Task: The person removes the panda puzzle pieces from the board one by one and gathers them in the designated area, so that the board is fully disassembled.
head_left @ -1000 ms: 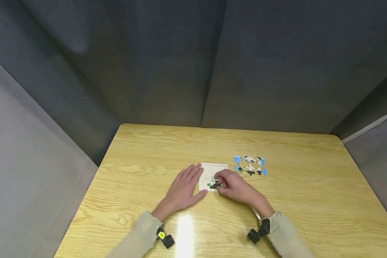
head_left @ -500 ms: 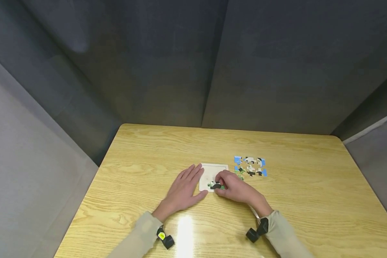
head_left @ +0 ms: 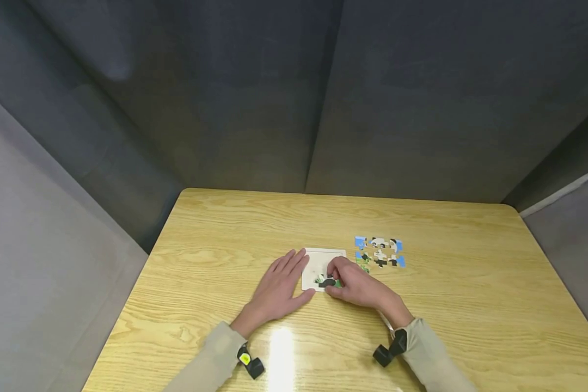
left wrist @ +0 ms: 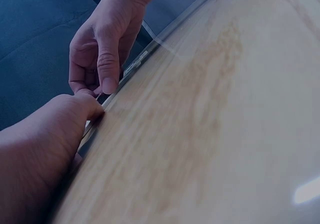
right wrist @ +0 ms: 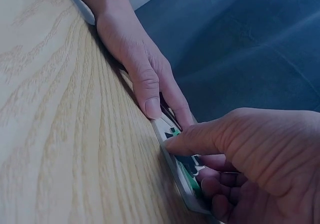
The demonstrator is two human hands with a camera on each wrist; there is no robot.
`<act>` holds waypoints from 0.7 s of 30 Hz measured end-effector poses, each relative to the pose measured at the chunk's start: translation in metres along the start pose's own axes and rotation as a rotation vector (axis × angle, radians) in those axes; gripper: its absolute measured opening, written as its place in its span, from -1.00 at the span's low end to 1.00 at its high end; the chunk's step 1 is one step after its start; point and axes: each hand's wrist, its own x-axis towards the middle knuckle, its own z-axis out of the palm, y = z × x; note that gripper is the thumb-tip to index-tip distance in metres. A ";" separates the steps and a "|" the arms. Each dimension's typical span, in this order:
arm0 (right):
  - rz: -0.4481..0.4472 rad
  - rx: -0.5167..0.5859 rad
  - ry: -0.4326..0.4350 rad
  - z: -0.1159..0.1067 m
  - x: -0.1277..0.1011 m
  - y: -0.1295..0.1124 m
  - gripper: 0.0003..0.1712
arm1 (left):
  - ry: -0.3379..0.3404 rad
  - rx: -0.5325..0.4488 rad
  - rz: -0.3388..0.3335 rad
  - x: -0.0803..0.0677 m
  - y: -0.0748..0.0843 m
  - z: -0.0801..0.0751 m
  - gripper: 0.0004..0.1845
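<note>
A white puzzle tray (head_left: 323, 260) lies flat on the wooden table (head_left: 225, 228). My left hand (head_left: 278, 287) rests flat beside the tray's left edge, fingers straight, thumb (right wrist: 150, 96) against the tray's near corner. My right hand (head_left: 356, 284) has curled fingers on a black-and-green puzzle piece (head_left: 327, 282) at the tray's near edge. In the right wrist view the puzzle piece (right wrist: 187, 168) sits on the tray (right wrist: 170, 129) under my right hand's (right wrist: 245, 149) thumb and fingers. The left wrist view shows my right hand (left wrist: 102, 58) just past my left hand (left wrist: 40, 149).
Several loose puzzle pieces (head_left: 379, 252), blue, white and black, lie in a group right of the tray. Dark fabric walls close in the table at the back and sides. Black wrist cameras (head_left: 387, 353) sit on both sleeves.
My right hand has slid slightly left along the tray's near edge with the piece. The left hand has stayed where it was.
</note>
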 end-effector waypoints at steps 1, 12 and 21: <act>0.002 0.004 -0.001 0.000 0.000 0.000 -0.68 | -0.002 0.001 0.000 0.000 0.000 0.000 -0.11; 0.004 0.016 0.013 -0.001 0.000 0.000 -0.66 | 0.005 -0.011 0.000 0.000 0.001 -0.002 -0.11; -0.018 0.022 0.044 -0.001 0.001 0.003 -0.68 | -0.003 -0.004 -0.010 0.001 0.002 -0.001 -0.11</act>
